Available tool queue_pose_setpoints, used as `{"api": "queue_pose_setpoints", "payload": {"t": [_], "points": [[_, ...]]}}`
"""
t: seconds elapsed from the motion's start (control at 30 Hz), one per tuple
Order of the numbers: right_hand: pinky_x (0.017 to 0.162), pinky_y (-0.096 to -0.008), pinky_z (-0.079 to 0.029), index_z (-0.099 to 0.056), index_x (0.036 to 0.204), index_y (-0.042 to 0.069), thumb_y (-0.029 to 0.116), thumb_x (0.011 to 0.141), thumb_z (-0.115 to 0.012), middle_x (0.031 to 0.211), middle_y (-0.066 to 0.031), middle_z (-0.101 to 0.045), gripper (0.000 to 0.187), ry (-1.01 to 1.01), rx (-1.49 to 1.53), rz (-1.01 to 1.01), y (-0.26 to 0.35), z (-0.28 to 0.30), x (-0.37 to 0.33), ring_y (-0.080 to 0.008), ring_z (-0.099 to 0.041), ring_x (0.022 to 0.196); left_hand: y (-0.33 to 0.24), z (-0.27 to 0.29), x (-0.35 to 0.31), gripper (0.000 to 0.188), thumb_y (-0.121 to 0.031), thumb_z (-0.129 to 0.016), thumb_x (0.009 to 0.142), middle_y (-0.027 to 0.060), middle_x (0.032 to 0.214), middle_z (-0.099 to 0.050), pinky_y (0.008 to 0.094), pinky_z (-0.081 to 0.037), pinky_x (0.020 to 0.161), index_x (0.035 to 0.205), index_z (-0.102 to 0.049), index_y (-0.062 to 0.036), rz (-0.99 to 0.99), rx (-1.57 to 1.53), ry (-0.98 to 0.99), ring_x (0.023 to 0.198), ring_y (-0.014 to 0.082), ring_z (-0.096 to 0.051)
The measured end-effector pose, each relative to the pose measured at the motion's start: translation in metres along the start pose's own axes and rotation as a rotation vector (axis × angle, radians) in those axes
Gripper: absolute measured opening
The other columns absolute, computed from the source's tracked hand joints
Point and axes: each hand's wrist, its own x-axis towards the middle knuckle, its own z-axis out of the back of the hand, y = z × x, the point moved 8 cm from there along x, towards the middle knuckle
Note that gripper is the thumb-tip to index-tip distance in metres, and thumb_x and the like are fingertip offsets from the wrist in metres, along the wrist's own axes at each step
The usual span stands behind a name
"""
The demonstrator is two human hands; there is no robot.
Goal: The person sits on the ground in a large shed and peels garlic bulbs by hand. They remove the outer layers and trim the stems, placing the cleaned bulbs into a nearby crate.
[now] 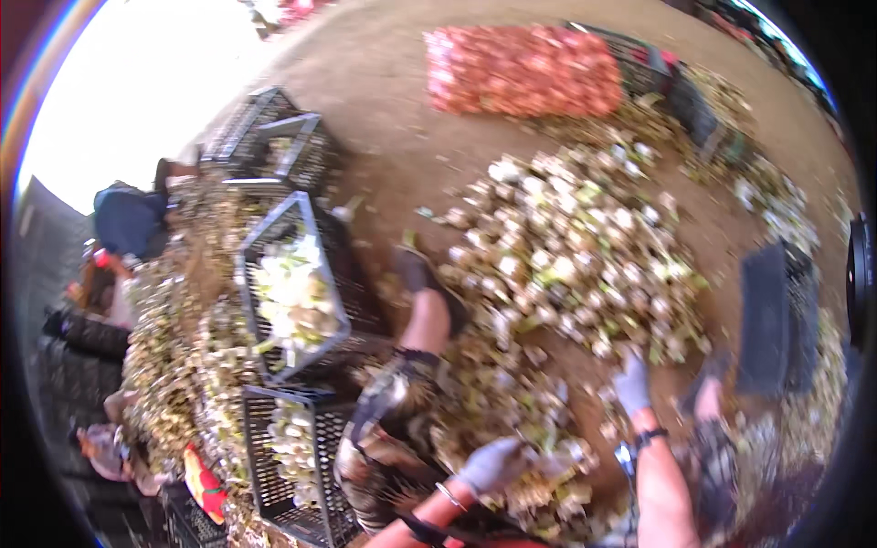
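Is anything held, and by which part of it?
Cannot be told: blur hides whether the left hand, or the right hand by the bulb pile, grips anything.

Hands pale-gloved; dark wristband, bangle (seemingly metal, blurred).

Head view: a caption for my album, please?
Gloved right hand at a heap of pale bulbs, black crates at left.

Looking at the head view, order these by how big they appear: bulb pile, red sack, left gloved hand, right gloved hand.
1. Bulb pile
2. Red sack
3. Left gloved hand and right gloved hand: too close in size to rank.
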Motion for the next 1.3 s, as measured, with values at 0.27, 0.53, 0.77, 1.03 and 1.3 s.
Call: {"api": "queue_pose_setpoints", "payload": {"t": [0.27,0.53,0.77,1.03,1.3], "points": [[0.082,-0.0304,-0.052,-0.07,0.116,0.0,-0.009,0.085,-0.052,0.105,-0.0069,-0.072,0.037,-0.292,0.318,-0.179,-0.082,-0.029,0.028,-0.0165,-0.066,0.095,0.007,0.007,0.008,0.054,-0.041,-0.062,0.097,0.0216,0.119,-0.07,0.0446,-0.054,0.094,0.139,-0.056,-0.0077,0.142,-0.006,-0.054,0.11,0.0371,-0.068],[0.081,-0.0331,-0.059,-0.062,0.125,-0.006,-0.011,0.077,-0.062,0.1,-0.0129,-0.073,0.049,0.241,1.061,-0.328,0.094,-0.017,-0.133,-0.022,-0.071,0.091,-0.011,-0.02,0.005,0.071,-0.042,-0.063,0.098,0.0234,0.147,-0.051,0.0401,-0.045,0.109,0.155,-0.038,-0.0076,-0.173,-0.157,-0.237,0.128,0.0345,-0.059],[0.084,-0.0295,-0.057,-0.071,0.116,-0.001,0.017,0.101,-0.057,0.106,-0.0063,-0.074,0.027,-0.003,0.933,-0.225,0.138,0.01,-0.179,-0.0144,-0.07,0.095,-0.115,0.033,-0.055,0.049,-0.015,-0.072,0.093,0.0066,0.116,-0.063,0.0291,-0.05,0.094,0.138,-0.056,-0.0047,-0.265,-0.401,-0.418,0.104,0.0125,-0.059],[0.059,-0.0413,-0.044,-0.07,0.092,-0.004,0.02,0.095,-0.068,0.071,-0.0236,-0.065,0.025,-0.095,0.365,0.035,0.205,0.04,-0.215,-0.0229,-0.059,0.061,-0.133,0.032,-0.09,0.055,-0.001,-0.066,0.085,0.0115,0.126,-0.061,0.0321,-0.046,0.105,0.138,-0.052,0.0026,-0.317,-0.507,-0.373,0.118,0.0204,-0.06],[0.068,-0.0374,-0.05,-0.07,0.098,-0.002,0.013,0.094,-0.064,0.082,-0.0205,-0.07,0.017,-0.001,0.454,0.013,0.21,0.049,-0.233,-0.0226,-0.066,0.074,-0.123,0.027,-0.094,0.051,0.002,-0.056,0.092,0.0074,0.127,-0.062,0.0288,-0.047,0.103,0.142,-0.049,0.0035,-0.236,-0.8,-0.262,0.116,0.0141,-0.059]]}}
